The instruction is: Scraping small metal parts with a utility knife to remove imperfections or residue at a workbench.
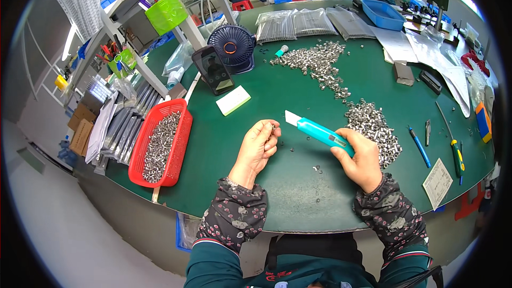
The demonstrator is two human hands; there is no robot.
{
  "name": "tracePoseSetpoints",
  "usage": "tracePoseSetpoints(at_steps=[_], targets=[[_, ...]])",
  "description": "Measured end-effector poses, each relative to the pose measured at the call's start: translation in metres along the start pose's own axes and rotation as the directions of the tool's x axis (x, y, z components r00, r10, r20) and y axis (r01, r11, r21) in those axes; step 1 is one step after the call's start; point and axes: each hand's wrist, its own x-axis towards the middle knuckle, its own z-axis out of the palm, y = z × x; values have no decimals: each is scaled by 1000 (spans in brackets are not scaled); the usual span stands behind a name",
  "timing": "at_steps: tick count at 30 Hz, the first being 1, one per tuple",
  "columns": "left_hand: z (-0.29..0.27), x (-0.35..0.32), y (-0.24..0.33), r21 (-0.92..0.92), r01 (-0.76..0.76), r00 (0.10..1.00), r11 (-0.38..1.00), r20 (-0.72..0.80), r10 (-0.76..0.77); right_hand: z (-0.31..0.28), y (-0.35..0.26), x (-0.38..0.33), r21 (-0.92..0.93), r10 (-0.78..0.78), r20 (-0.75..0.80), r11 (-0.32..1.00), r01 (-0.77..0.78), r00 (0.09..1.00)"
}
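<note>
Pinched between the thumb and fingertips of the left hand (257, 146), just left of the frame's centre, sits a small metal ring (273, 126), a silvery nut-like piece too tiny to read in detail. The right hand (361, 160), at centre right, is wrapped shut around the handle of a teal utility knife (320, 133), whose pale blade points up and left toward the ring and stops just short of it. By the look of it, the person is at the trimming or scraping step on a single piece, and the next move seems to call for bringing the blade tip to the ring with a steady, light stroke while the left fingers keep clear of the edge. A few loose rings (317, 169) lie on the green table (298, 202) between the two hands. Beside the right hand, toward the centre right, a heap of metal pieces (373, 128) glints, and a longer scatter (317, 61) runs toward the upper middle. At lower left a red basket (178, 152) holds more of the same. Further up sit a dark phone (213, 69), a small blue fan (232, 45) and a white pad (233, 100).
</note>
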Motion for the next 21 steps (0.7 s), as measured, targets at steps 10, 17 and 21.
tracePoseSetpoints(at_steps=[10,17,21], targets=[[4,-1,4,-11,-22,1000,1000,0,22,1,1,-1,-2,84,154,996,-85,985],[0,0,2,27,-49,999,998,-6,49,1,3,0,66,200,274,972,-226,941],[4,0,1,69,-78,997,995,7,78,0,3,0,87,219,294,963,-254,931]])
